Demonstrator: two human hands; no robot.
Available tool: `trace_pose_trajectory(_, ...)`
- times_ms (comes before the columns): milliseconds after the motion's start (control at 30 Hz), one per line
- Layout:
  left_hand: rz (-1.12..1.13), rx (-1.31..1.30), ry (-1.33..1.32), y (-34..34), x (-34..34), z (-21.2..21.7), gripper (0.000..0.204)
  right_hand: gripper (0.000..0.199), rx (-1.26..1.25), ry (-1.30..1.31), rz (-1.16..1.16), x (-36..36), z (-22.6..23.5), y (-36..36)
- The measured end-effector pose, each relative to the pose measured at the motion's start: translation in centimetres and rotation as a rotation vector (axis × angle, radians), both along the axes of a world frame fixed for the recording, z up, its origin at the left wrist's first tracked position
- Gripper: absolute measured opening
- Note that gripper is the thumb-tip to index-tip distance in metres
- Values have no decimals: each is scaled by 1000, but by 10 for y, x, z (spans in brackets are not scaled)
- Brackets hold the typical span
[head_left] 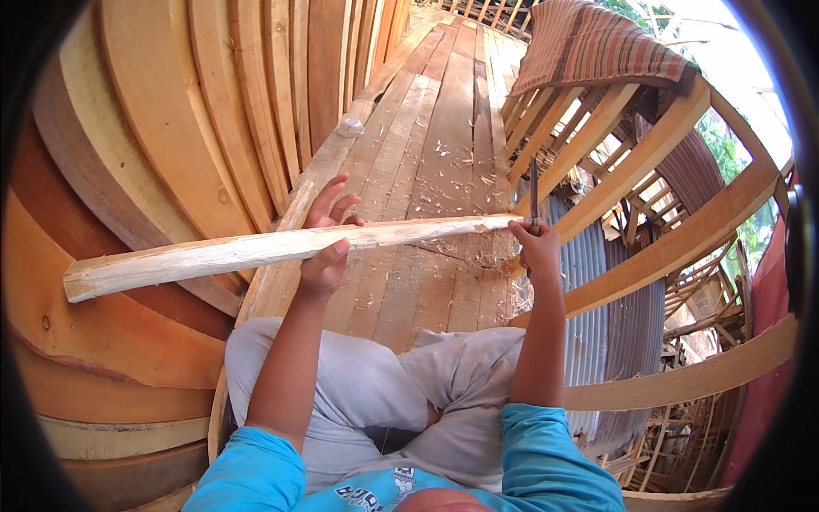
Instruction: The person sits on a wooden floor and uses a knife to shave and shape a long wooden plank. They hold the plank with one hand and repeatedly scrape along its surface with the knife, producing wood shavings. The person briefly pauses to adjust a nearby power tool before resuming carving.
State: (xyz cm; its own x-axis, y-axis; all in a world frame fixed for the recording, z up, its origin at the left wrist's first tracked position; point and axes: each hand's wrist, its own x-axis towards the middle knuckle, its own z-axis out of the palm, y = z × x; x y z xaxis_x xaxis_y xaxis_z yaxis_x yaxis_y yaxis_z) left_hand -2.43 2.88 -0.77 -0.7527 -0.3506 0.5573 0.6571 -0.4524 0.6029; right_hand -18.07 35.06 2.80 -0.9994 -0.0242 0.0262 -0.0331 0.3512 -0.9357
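Note:
A long pale length of wood (230,249), roughly hewn along its face, lies crosswise in front of me above my lap. Its thick squared end is at the left, and it tapers to the right. My left hand (326,260) holds it near the middle, thumb on the near side and fingers showing beyond the far edge. At the thin tip, my right hand (539,246) is closed around a knife (534,189), whose narrow dark blade points away from me. The fist hides most of the knife's handle. My right fingers are at the wood's tip.
Plank flooring (444,111) scattered with wood shavings (461,162) stretches ahead. Curved timbers (162,111) rise on the left. At right are open wooden ribs (631,179), a striped cloth (597,47) and corrugated sheets (589,299) lower down. A small clear object (350,127) sits near the left ledge.

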Motion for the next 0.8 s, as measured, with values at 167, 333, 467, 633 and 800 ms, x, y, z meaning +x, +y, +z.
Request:
trace_pose_trajectory(167,-54,36,110,-3,-8,-17,29,53,324,14,-258,-43,-48,37)
trace_pose_trajectory(333,-7,-33,35,-4,-5,-8,29,40,339,97,-252,-67,-55,42)
trace_pose_trajectory(467,-36,-30,1,0,-4,-4,27,36,357,-19,-134,-58,-56,53)
trace_pose_trajectory(633,-48,-30,-7,1,-4,-3,27,26,827,-198,154,-46,-62,84)
trace_pose_trajectory(800,-37,-20,-29,-2,0,-3,26,21,975,-605,402,-34,-58,56)
